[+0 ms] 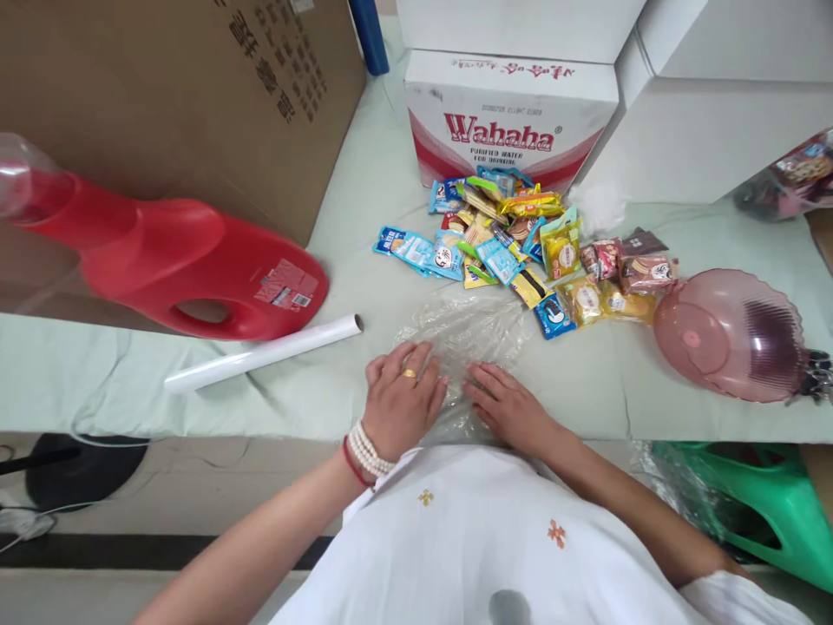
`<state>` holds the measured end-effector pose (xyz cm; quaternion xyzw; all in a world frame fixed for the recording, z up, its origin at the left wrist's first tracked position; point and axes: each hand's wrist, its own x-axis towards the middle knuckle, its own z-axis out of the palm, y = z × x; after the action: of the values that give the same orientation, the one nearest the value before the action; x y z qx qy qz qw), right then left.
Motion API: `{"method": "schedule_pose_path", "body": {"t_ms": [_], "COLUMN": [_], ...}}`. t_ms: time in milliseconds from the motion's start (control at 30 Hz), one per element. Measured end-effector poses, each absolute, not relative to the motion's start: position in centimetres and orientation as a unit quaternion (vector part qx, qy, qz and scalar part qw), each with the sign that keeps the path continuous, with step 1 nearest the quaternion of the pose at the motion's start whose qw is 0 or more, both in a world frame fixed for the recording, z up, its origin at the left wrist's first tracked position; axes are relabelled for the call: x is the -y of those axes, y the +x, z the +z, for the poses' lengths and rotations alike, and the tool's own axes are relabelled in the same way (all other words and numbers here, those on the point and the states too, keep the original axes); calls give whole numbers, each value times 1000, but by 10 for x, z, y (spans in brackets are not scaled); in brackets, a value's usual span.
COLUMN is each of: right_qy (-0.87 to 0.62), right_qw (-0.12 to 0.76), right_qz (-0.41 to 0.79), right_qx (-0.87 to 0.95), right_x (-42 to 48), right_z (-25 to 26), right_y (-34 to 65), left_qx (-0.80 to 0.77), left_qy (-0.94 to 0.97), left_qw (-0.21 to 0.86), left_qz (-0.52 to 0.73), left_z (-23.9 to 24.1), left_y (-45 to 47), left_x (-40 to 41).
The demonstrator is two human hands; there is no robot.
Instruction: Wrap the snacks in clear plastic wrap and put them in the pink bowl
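Note:
My left hand (403, 395) and my right hand (504, 404) lie side by side on a clear plastic bag (465, 334) spread on the pale green table cover (573, 382), near its front edge. Fingers of both hands are stretched out flat on the plastic. The left hand wears a gold ring and bead bracelets at the wrist. Just beyond the bag lies a heap of small wrapped snacks (521, 247) in blue, yellow, green and brown packets.
A red detergent jug (195, 269) lies on its side at the left, with a white roll (264, 354) in front of it. A Wahaha carton (511, 117) and white boxes stand behind. A pink plastic dish (732, 334) sits at the right, a green stool (768, 503) below.

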<state>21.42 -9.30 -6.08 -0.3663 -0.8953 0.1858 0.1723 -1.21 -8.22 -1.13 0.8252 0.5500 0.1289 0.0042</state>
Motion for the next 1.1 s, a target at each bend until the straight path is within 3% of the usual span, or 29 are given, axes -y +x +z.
{"method": "schedule_pose_path", "body": {"t_ms": [100,200,367,467,600,867,1033,1100], "right_qy": [-340,-361,-579,-660,-634,-666,-613,-609], "right_qw": [151,163,217,143,53,141,-13,-32], "right_qz": [207,258,248,207,236,81,137,155], "right_qx": [905,881,745,708,734,728,778,777], "right_x": [87,77,43,11,-28,-46,-15,-17], "right_z": [-68,-54,-26,-25,-31,-6,-21,-26], "right_y": [241,284,320,305,290,307,269,264], "left_qx": [-469,-521,-535,-535,-543,-575,-571,-569], "left_qy": [877,847,837,837,832,811,814,814], "left_qw": [58,89,116,118,113,103,108,109], "left_qz": [88,49,17,9,-10,11,27,27], "left_z": [-38,-63,-69,-66,-65,-69,-70,-70], "left_y": [-15,-15,-10,-10,-13,-14,-16,-17], "left_x": [54,39,53,64,70,73,73,74]}}
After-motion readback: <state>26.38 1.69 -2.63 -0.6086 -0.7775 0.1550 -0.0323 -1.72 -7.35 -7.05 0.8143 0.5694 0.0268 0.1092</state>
